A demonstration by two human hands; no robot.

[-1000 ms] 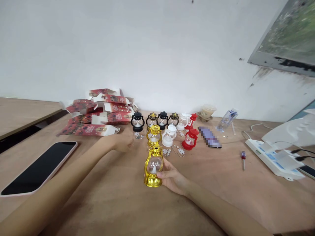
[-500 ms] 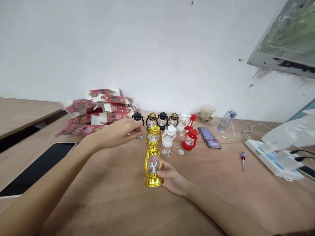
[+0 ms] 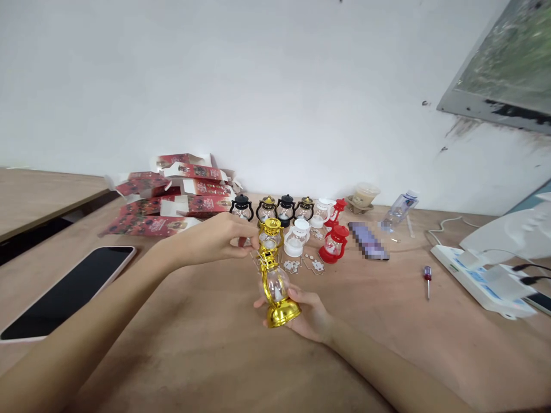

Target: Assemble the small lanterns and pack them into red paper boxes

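My right hand (image 3: pixel 313 314) is closed around the lower part of a small gold lantern (image 3: pixel 275 284) with a clear globe and a white candle shape inside. The lantern leans, its top towards the left. At its top, my left hand (image 3: pixel 230 236) is closed in a pinch on a thin wire handle (image 3: pixel 257 259), much of which is hard to make out. Just behind stands another gold lantern (image 3: pixel 271 228), partly covered by the held one. A white lantern (image 3: pixel 297 238) and a red lantern (image 3: pixel 334 244) stand to its right.
Several black, white and red lanterns form a back row, with a black one (image 3: pixel 241 206) at its left. Loose wire handles and small white parts (image 3: pixel 317 265) lie in front. Red boxes (image 3: pixel 172 223), a phone (image 3: pixel 71 292), a screwdriver (image 3: pixel 427 275) and a power strip (image 3: pixel 482 281) lie around.
The held lantern has gone from upright to tilted, its base swinging right. My left hand has come slightly down and right, bringing the wire to the lantern's top.
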